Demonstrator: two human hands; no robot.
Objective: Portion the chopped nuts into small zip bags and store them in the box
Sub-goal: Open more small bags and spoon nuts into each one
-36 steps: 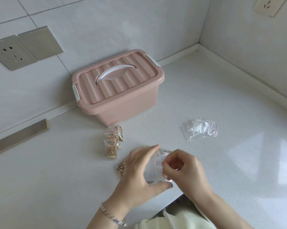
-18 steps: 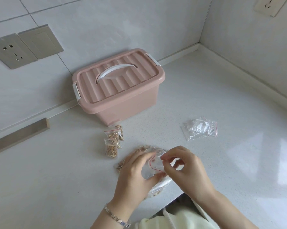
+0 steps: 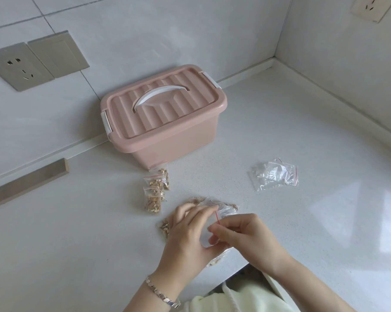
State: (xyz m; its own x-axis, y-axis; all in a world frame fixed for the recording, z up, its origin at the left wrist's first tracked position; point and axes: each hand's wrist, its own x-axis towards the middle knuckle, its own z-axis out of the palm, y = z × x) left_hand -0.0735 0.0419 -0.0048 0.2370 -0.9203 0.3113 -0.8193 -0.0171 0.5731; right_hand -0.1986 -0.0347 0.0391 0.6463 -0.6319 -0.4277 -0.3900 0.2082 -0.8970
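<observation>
Head view is showing you partway through the portioning. Your left hand (image 3: 185,235) is gripping a small zip bag (image 3: 206,238) just above the near edge of the desk (image 3: 77,244), and your right hand (image 3: 241,235) is pinching its red-striped mouth, as if working it open; no nuts are showing inside it. Under both hands the big bag of chopped nuts (image 3: 223,207) is lying flat, with nuts showing at its left and far ends.

Judging by the layout, you are roughly at the middle of the job. What look like three filled bags (image 3: 155,192) are lying overlapped just left of your hands, the farthest one touching or nearly touching the front of the box (image 3: 167,140). A loose heap of spare bags (image 3: 273,174) is waiting well apart on the right. The box is sitting at the far side against the wall with its lid (image 3: 167,109) on and the white handle (image 3: 160,95) lying flat, so nothing looks stored yet; opening it and loading the portions is what is remaining, along with more filling.

No brand, label or readable writing is showing anywhere; the bags are carrying only a red seal line.
</observation>
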